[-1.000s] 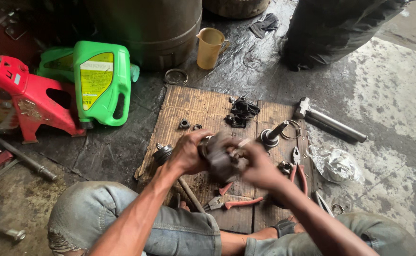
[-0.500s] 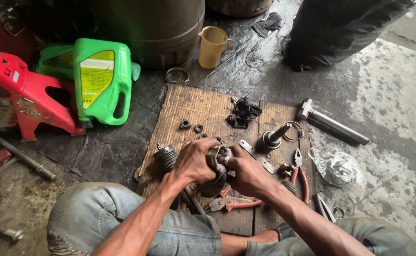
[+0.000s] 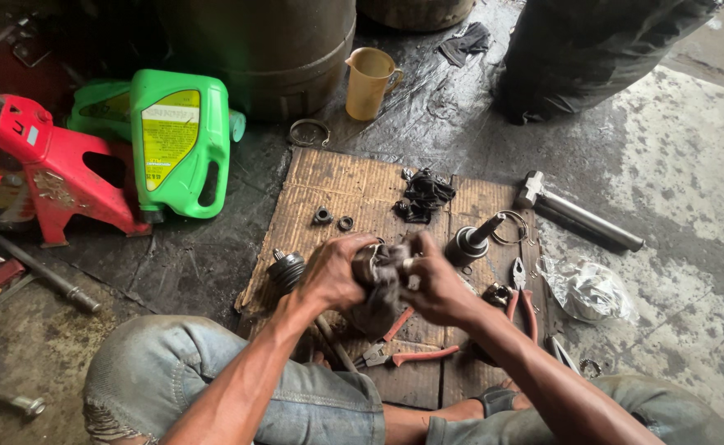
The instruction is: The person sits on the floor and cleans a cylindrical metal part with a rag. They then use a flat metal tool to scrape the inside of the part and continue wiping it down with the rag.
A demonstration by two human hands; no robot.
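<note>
Between the 2 hands sits a dark, greasy metal joint (image 3: 378, 276), wrapped partly in a dirty rag (image 3: 376, 309). It is held just above the cardboard (image 3: 337, 185), over the person's lap. The left hand (image 3: 333, 276) is curled tight round the left side of the joint. The right hand (image 3: 436, 288) is closed on the other side, thumb up on top.

To do this bit well, I think both hands should keep a firm hold, because grease makes metal slippery. The rag looks like a good help for grip. Keeping the joint low over the cardboard seems wise, so a slip means only a short drop.

Just under the hands lie red pliers (image 3: 407, 354). Beside the left hand is a ribbed rubber boot (image 3: 288, 268). Past the right hand stands a short shaft piece (image 3: 470, 241), and further off lies a hammer (image 3: 576, 213). Far beyond the left hand stand a green jug (image 3: 179, 152) and a red stand (image 3: 49, 173). Small nuts (image 3: 333, 219) lie ahead of the fingers, so they should not be knocked.
</note>
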